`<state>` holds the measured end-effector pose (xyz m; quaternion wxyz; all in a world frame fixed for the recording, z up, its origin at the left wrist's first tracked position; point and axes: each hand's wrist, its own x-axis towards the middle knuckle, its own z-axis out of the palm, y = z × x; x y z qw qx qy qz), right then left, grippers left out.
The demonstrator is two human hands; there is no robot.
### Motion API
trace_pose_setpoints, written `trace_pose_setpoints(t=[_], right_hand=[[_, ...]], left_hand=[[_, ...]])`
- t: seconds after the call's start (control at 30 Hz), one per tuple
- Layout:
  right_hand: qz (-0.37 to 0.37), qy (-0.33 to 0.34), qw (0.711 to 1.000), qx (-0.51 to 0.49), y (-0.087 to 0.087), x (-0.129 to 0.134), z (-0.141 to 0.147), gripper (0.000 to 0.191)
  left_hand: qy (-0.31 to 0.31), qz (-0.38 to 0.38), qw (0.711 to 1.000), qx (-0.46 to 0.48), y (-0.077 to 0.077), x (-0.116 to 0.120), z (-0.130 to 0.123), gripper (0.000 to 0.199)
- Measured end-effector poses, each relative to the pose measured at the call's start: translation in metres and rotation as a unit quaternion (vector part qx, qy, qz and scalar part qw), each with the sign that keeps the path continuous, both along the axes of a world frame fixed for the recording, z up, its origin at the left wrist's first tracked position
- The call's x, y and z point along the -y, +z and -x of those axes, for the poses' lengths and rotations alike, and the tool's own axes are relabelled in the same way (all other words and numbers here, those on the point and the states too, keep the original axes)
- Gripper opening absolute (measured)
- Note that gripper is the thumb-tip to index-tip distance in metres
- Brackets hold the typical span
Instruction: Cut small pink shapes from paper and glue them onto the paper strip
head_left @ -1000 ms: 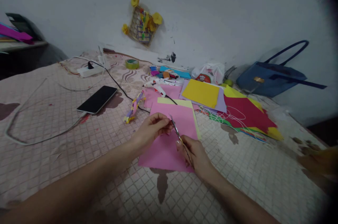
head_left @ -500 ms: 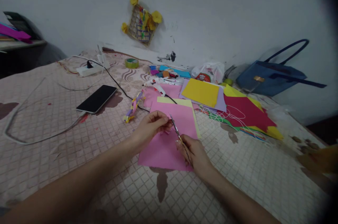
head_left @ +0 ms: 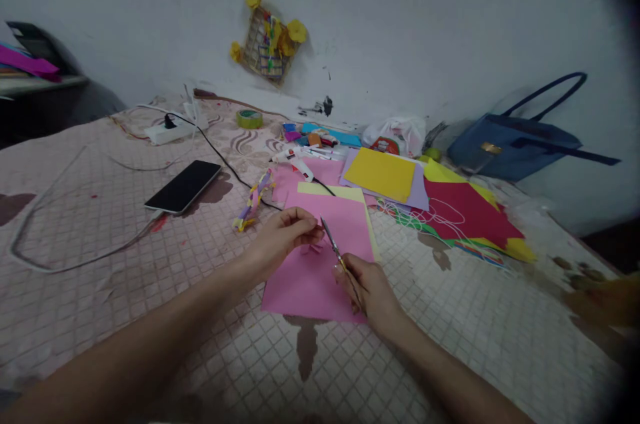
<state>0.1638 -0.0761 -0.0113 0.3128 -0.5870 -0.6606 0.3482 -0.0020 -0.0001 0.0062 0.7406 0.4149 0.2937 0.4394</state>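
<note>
Above the big pink sheet (head_left: 303, 294), the left hand (head_left: 287, 234) has a small, tight grip: thumb and fingers press together on what looks like a little piece of pink paper. The right hand (head_left: 373, 284) has its grip around the handles of the scissors (head_left: 333, 241), and their tip is just beside the left fingertips. The blades look like one thin line, so it is hard to tell if they are apart.

Right by the left fingers are some pink bits (head_left: 313, 249); they may lie on the sheet or hang from the hand. They look cut already, so some snipping seems done. The big sheet looks whole, and how much is left does not show.

The left arm slants up from the low left corner, thumb on top. The right arm slants up from the low right, and the scissors point away and a bit left.

Under the pink sheet, a pale yellow sheet (head_left: 343, 191) peeks out. To the left lies a band of purple, yellow and pink (head_left: 253, 201), with a glue gun (head_left: 300, 165) past it. White string (head_left: 416, 215) lies to the right.
</note>
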Motion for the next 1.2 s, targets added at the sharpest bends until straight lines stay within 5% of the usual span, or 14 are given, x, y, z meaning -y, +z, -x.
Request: trace_pose_setpoints(t=[0.9,1.2], right_hand=[[0.019,0.016,1.0,-0.008,0.004,-0.002,-0.006,0.035],[0.023,0.035,0.999,0.003,0.008,-0.004,-0.01,0.038]], left_hand=[[-0.02,-0.033,0.997,-0.07,0.005,-0.003,0.004,0.011],[-0.082,-0.021,0.994,-0.073,0.007,-0.01,0.009,0.013]])
